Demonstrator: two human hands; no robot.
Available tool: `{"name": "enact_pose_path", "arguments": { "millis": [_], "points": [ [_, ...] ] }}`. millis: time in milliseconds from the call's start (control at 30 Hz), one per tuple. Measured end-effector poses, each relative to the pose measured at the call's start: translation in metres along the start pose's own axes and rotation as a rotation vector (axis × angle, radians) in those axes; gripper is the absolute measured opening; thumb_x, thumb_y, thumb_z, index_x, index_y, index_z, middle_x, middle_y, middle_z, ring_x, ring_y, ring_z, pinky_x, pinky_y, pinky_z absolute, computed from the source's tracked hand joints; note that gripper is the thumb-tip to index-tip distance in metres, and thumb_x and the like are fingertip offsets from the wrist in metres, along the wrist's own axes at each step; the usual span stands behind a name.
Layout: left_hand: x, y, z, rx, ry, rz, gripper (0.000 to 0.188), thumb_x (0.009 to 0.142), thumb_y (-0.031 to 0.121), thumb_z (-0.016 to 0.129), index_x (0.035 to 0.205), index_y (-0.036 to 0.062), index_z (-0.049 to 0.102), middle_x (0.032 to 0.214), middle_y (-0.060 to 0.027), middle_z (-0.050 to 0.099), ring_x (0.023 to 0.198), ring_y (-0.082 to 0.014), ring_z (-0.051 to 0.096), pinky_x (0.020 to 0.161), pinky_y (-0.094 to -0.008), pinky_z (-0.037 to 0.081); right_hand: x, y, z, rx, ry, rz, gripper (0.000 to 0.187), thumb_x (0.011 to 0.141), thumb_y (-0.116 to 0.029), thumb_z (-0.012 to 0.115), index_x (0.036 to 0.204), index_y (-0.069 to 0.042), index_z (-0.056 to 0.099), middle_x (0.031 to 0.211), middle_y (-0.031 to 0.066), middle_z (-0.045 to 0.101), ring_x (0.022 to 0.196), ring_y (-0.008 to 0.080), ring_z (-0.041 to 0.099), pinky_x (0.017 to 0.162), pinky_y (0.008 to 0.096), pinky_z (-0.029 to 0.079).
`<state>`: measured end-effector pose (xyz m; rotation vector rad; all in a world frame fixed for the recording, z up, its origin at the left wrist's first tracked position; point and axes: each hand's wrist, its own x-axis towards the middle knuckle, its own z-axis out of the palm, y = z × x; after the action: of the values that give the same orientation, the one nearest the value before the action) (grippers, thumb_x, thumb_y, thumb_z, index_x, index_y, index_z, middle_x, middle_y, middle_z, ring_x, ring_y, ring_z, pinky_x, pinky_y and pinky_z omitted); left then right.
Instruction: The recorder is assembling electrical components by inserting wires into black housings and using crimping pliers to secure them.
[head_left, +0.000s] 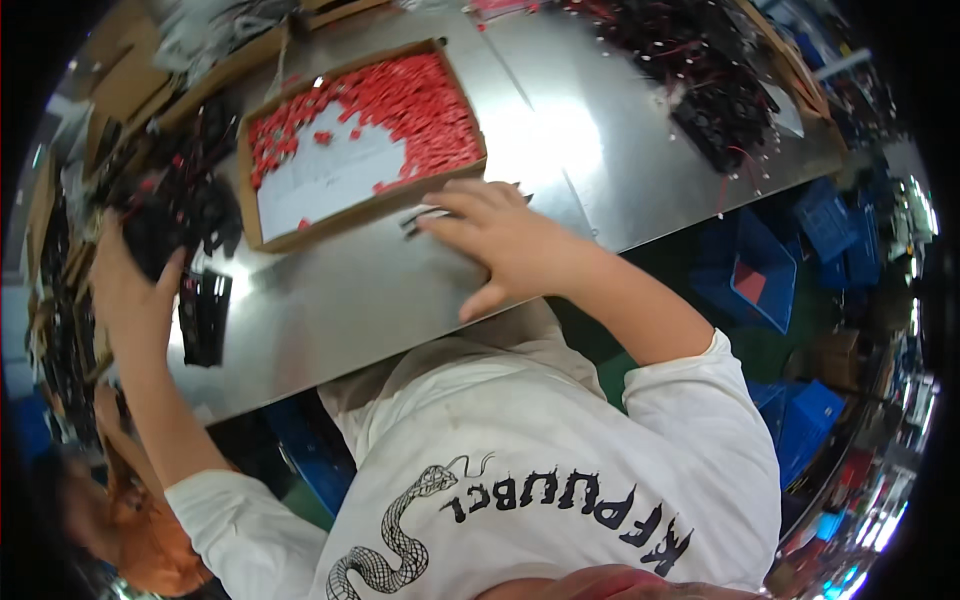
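At the left end of the metal table, my left hand [135, 285] has its thumb and fingers around a dark black part [152, 232], blurred, beside a pile of similar black parts [205, 195]. A flat black rectangular piece [205, 318] lies just right of that wrist. My right hand [505, 235] hovers low over the table's middle, fingers stretched and thumb apart. Beneath it a slim dark tool [412, 219] shows at both sides of the fingers; its kind is hidden. Beyond lies a shallow cardboard box [350, 212] holding many small red pieces [425, 110].
A heap of black parts with red wires [715, 110] covers the table's far right. Blue bins [755, 275] stand on the floor to the right. Cardboard and plastic bags [215, 40] lie at the far left. A person in orange [155, 540] is at the lower left.
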<state>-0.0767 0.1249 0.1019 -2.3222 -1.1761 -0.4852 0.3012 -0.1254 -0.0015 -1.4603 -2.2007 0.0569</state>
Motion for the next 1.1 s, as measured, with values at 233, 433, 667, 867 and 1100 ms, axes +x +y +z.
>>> {"name": "enact_pose_path", "arguments": {
  "millis": [233,433,667,867,1100],
  "points": [
    [-0.075,0.040,-0.004,-0.323,-0.136,0.054,0.080,0.082,0.015,0.077,0.152,0.0018,0.041,0.150,-0.0232,0.048,0.138,-0.0424,0.045,0.116,-0.0498,0.034,-0.133,0.167,-0.131,-0.730,0.167,1.347,0.064,0.083,-0.040,0.076,0.133,-0.005,0.061,0.138,0.0196,0.060,0.129,0.0365,0.056,0.108,0.0471,0.046],
    [-0.114,0.095,0.007,-0.425,-0.157,0.104,0.073,0.078,0.015,0.077,0.145,0.0043,0.050,0.137,-0.0186,0.057,0.126,-0.0394,0.053,0.107,-0.0490,0.039,-0.166,0.178,-0.154,-0.658,0.003,1.327,0.070,0.075,-0.046,0.076,0.133,-0.011,0.062,0.128,0.0114,0.064,0.128,0.0319,0.055,0.103,0.0484,0.045],
    [-0.079,0.196,-0.019,-0.724,-0.048,0.385,0.064,0.075,0.021,0.079,0.135,0.0084,0.058,0.133,-0.0145,0.058,0.122,-0.0337,0.055,0.102,-0.0489,0.041,-0.085,0.089,-0.120,-0.774,0.242,0.555,0.065,0.069,-0.023,0.083,0.131,-0.018,0.066,0.125,0.0063,0.062,0.120,0.0302,0.056,0.105,0.0453,0.041],
    [-0.051,0.256,-0.050,-0.667,0.096,0.408,0.072,0.072,0.023,0.081,0.140,0.0165,0.057,0.134,-0.0127,0.056,0.117,-0.0323,0.057,0.098,-0.0484,0.041,-0.001,-0.004,-0.062,-0.279,0.149,-0.220,0.034,0.068,-0.013,0.077,0.102,-0.016,0.073,0.101,0.0031,0.063,0.087,0.0239,0.064,0.078,0.0385,0.054],
    [-0.107,0.231,-0.020,-0.878,-0.249,0.321,0.085,0.060,0.017,0.085,0.137,0.0061,0.051,0.127,-0.0179,0.056,0.102,-0.0386,0.060,0.083,-0.0504,0.046,-0.070,-0.030,-0.016,0.267,0.404,0.183,0.073,0.075,-0.038,0.087,0.135,-0.007,0.060,0.147,0.0158,0.047,0.131,0.0405,0.048,0.107,0.0477,0.044]
  ]
}}
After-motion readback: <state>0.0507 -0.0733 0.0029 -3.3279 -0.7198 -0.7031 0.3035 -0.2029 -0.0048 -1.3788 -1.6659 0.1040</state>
